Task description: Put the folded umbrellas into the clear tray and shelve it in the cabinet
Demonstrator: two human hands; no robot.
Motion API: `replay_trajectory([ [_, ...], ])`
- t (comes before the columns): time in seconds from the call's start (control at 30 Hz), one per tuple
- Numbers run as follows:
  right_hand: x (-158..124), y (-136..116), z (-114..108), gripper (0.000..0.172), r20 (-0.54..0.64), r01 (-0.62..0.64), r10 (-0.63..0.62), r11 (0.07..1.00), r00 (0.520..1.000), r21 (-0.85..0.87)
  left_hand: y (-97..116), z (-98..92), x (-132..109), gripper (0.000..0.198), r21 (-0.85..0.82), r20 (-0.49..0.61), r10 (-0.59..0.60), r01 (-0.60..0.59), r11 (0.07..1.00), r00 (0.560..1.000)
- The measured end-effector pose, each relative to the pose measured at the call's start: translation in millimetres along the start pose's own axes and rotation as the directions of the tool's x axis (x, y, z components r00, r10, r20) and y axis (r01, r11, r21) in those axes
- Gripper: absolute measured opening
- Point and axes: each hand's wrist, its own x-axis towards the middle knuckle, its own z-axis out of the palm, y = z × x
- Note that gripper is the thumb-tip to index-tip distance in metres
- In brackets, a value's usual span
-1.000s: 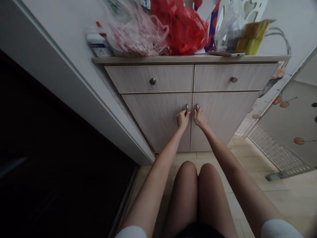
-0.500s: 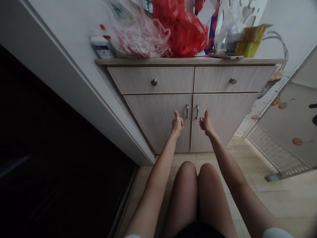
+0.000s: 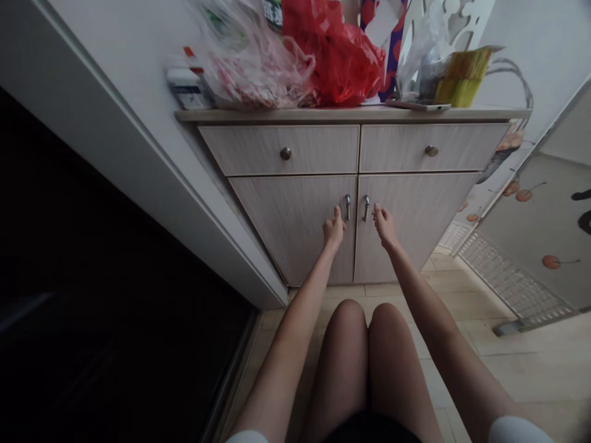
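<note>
A pale wood-grain cabinet stands in front of my knees, its two doors closed. My left hand is just left of the left door's metal handle, its fingers curled and its thumb pointing up. Close to the right of the other metal handle is my right hand, closed, with the thumb bent down over the fingers. Neither hand appears to hold anything, and both handles show in full between them.
Two drawers with round knobs sit above the doors. On the cabinet top lie a clear plastic bag, a red plastic bag, a white bottle and a yellow packet. A cherry-patterned panel stands at right.
Both hands have moved slightly inward toward the handles. My right thumb, upright before, has folded down over the fingers. My left thumb now tilts toward the handle. The view has shifted slightly.
</note>
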Motion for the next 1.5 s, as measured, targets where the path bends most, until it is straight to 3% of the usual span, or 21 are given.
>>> replay_trajectory([
  [0.07,10.0,5.3,7.0,0.068,-0.125,0.072,-0.071,0.997,0.99,0.003,-1.3,6.6,10.7,0.066,0.047,-0.099,0.109,-0.105,0.993,0.989],
  [0.13,19.3,10.3,15.7,0.067,-0.125,0.114,-0.112,0.993,0.986,0.011,-0.7,15.6,21.1,0.048,0.069,-0.182,0.204,-0.195,0.978,0.962],
  [0.2,26.7,15.1,24.9,0.067,-0.042,0.137,-0.136,0.99,0.99,0.021,0.8,25.4,28.7,0.033,0.052,-0.168,0.226,-0.22,0.974,0.96],
  [0.27,30.8,19.5,33.0,0.068,0.018,0.158,-0.159,0.987,0.987,0.04,2.0,33.5,31.6,0.026,0.039,-0.072,0.197,-0.195,0.98,0.978],
  [0.37,28.2,24.4,39.4,0.069,0.006,0.196,-0.197,0.977,0.98,0.081,0.4,37.8,26.4,0.026,0.037,0.015,0.166,-0.167,0.985,0.986],
  [0.57,-10.5,26.1,18.1,0.07,0.022,0.225,-0.229,0.967,0.973,0.122,-15.6,21.4,-6.3,0.045,-0.075,-0.007,0.212,-0.212,0.974,0.977],
  [0.8,-79.7,18.6,-34.9,0.067,0.002,0.187,-0.189,0.971,0.982,0.15,-34.7,-21.4,-66.5,0.071,-0.201,-0.087,0.302,-0.313,0.928,0.95],
  [1.0,-130.6,21.4,-94.7,0.072,-0.069,0.164,-0.159,0.984,0.985,0.074,-41.4,-74.7,-123.7,0.071,-0.263,-0.209,0.239,-0.29,0.92,0.948],
  [1.2,-161.1,26.7,-147.2,0.076,-0.12,0.107,-0.1,0.993,0.988,0.053,-47.7,-117.2,-152.4,0.074,-0.298,-0.338,0.128,-0.235,0.925,0.933],
  [1.37,-173.8,42.0,-184.4,0.081,-0.29,-0.004,0.015,0.999,0.957,0.039,-59.0,-153.5,-164.1,0.074,-0.274,-0.511,0.085,-0.255,0.927,0.856],
  [1.5,-175.1,55.6,-219.0,0.083,-0.535,-0.093,0.124,0.992,0.835,0.083,-67.5,-188.0,-169.6,0.076,-0.308,-0.662,-0.043,-0.22,0.926,0.748],
])
